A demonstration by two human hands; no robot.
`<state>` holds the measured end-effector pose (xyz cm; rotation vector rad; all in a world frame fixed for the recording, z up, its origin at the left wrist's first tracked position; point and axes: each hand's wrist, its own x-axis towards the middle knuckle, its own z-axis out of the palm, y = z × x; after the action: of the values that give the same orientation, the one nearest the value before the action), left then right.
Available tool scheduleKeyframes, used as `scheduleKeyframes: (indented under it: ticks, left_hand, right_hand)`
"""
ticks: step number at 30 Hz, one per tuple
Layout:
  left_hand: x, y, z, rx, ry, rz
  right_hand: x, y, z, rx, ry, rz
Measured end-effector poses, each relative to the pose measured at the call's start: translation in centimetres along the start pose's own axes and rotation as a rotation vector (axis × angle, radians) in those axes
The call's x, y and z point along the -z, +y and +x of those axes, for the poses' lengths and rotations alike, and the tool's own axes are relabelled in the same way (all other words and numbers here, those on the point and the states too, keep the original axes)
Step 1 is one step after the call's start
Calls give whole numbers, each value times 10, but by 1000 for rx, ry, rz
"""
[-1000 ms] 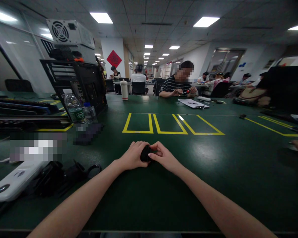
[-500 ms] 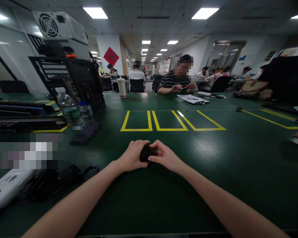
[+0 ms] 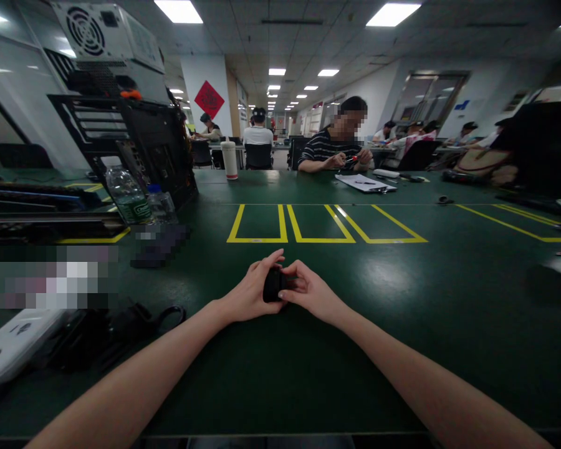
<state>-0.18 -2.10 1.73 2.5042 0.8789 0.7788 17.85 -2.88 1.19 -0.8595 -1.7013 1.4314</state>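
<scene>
Between my two hands is a small black object [image 3: 272,285] with a rounded body; its kind I cannot make out. My left hand [image 3: 247,288] wraps round its left side, thumb below and one finger raised above it. From the right, my right hand [image 3: 311,290] pinches its edge between thumb and curled fingers. The object's right side is partly hidden behind those fingers. Both hands are low over the green table [image 3: 280,368], nearer to me than the yellow tape outlines [image 3: 257,241].
On the left stand an open computer case [image 3: 149,149], a water bottle [image 3: 126,193] and a smaller blue-capped bottle [image 3: 161,204]. Black straps [image 3: 121,330] lie by my left forearm. Across the table a person [image 3: 331,146] sits behind a clipboard [image 3: 364,183]; a white cup [image 3: 229,159] stands further left.
My left hand's fingers have lifted off the top of the black object, so more of it shows. My right hand keeps its pinch. The view has tilted slightly.
</scene>
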Motion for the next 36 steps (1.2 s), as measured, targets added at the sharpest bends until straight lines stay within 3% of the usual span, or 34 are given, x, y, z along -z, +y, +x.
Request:
scheduleKeyframes:
  ticks: [14, 20, 30, 36]
  left_hand:
    - [-8, -6, -2, 6, 66, -14]
    - [-7, -7, -2, 37, 40, -23]
    - [-7, -6, -2, 3, 58, -30]
    - [-8, -7, -2, 26, 78, -34]
  right_hand:
    - [-2, 7, 1, -6, 6, 67]
    - [2, 8, 1, -17, -36, 58]
    - [0, 9, 3, -24, 40, 9]
    - [5, 11, 3, -2, -52, 68]
